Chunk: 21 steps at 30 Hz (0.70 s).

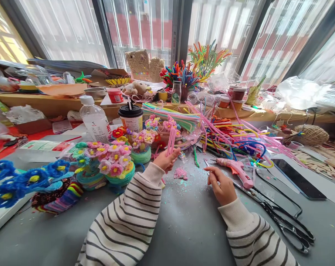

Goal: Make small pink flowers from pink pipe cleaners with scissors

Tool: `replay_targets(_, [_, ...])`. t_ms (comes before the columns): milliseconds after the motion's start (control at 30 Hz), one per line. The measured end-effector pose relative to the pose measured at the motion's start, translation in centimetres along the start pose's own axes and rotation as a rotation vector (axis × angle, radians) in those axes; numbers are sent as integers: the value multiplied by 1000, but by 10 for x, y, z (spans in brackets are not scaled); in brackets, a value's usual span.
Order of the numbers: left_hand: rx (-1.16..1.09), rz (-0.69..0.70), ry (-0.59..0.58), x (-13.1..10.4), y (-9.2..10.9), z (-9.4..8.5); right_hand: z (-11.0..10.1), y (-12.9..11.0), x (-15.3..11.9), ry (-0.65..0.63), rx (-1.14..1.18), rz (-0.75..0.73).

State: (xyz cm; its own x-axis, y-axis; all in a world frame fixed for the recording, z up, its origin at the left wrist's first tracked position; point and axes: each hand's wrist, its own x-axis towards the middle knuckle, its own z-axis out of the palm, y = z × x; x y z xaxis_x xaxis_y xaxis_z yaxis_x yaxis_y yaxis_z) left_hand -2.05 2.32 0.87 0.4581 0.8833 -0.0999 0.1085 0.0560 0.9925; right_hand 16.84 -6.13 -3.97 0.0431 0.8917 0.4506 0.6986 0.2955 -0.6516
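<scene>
My left hand [166,160] is closed around a small bundle of pink pipe cleaners [171,141], which stand up from the fingers. Over the grey table, my right hand [220,185] is loosely curled with its index finger stretched out, and I see nothing held in it. Between the hands lies a little heap of pink fuzzy clippings [180,173] among scattered glitter. Just beyond the right hand rests a pink glue gun [236,170]. A pair of black-handled scissors [284,223] lies to its right, blades pointing toward that hand.
Pink pipe-cleaner flowers [116,157] and blue ones [31,179] in pots stand at left. A plastic bottle [94,120] and lidded cup [131,120] rise behind them. Loose pipe cleaners [223,135] pile up at the back. A phone [299,178] and twine ball [310,135] are at right.
</scene>
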Motion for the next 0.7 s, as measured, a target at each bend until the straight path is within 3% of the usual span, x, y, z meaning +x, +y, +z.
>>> replay_targets(200, [-331, -21, -180, -3, 4, 2, 1, -2, 1, 13, 23, -13])
replay_targets(400, [-253, -9, -269, -3, 1, 2, -6, -7, 6, 52, 18, -6])
replay_targets(467, [-186, 2, -161, -2, 1, 1, -14, -1, 8, 138, -95, -31])
replay_targets(567, [13, 80, 151, -3, 3, 0, -26, 13, 9, 272, -312, 14])
replay_targets(700, [471, 160, 413, -5, 3, -2, -33, 21, 6, 173, -427, 20])
